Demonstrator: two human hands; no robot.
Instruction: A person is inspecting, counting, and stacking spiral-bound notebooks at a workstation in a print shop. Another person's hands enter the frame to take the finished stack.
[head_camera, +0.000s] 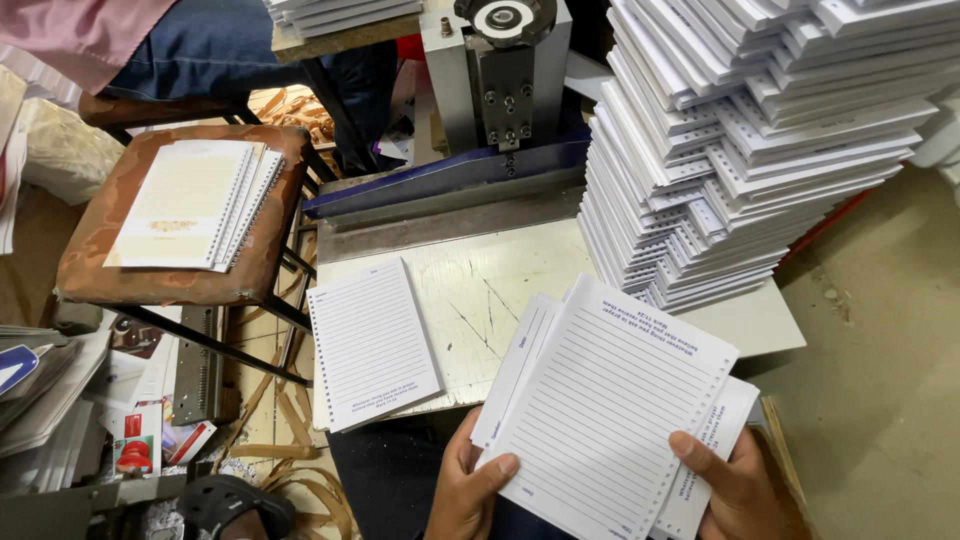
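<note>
My left hand (468, 488) and my right hand (728, 482) both grip a fanned bundle of white lined, hole-punched sheets (600, 410) at the bottom of the head view. The left thumb lies on the top sheet's lower left edge; the right fingers curl over its lower right corner. A second block of lined punched sheets (372, 343) lies flat on the scratched pale worktable (480, 285), just left of the held bundle. Behind the table stands a grey punching machine (500, 80).
A tall, leaning stack of punched page blocks (740, 140) fills the table's right side. To the left, a worn brown stool (90, 260) carries spiral-bound notebooks (195, 203). Paper piles, strips of scrap and small boxes (140, 440) lie on the floor at left. A person in jeans sits at top left.
</note>
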